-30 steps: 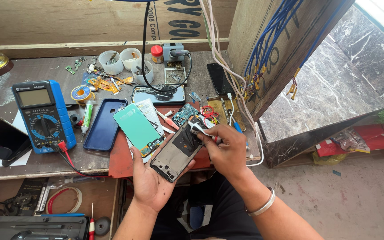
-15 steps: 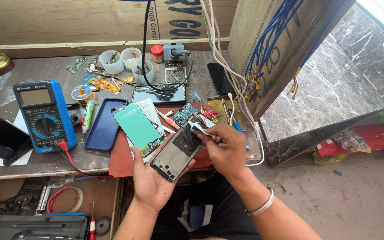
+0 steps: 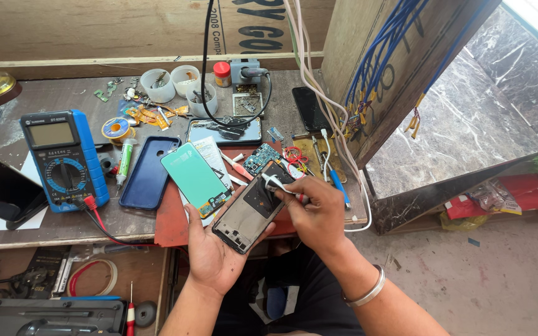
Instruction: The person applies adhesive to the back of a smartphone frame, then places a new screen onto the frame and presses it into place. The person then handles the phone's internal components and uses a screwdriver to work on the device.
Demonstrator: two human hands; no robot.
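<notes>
Workbench: a scuffed grey board bench top [image 3: 45, 227] carries the clutter; a red rubber work mat [image 3: 170, 225] lies on its front edge, just under the hands.
Opened phone: a flat, rectangular black phone frame with its back off [image 3: 247, 210] is held above the mat's front edge, tilted, with its top end pointing away from the person.
How it should handle: it looks light and stiff but thin, with exposed inner parts that are likely fragile; the bare metal rim seems the safe place to hold, not the open middle.
Left hand: the left hand [image 3: 210, 252] lies under the frame's lower half, palm up, fingers curled round its long edges, gripping it.
Right hand: the right hand [image 3: 316, 214] is closed on a small white-and-red tool [image 3: 281, 186], pinched between thumb and fingertips, its tip touching the frame's upper end.
Relation: the frame bridges both hands, the left below and nearer the body, the right at its far end.
Nearby, large: a blue and grey multimeter with a dial [image 3: 63, 160] sits well to the left, its red lead trailing towards the mat.
Nearby, middle: a dark blue soft phone case [image 3: 149, 173] lies beside a pale green rectangular screen panel [image 3: 194, 179], both just left of the frame.
Nearby, small: a small green circuit board [image 3: 261, 157] rests just beyond the frame's top.
</notes>
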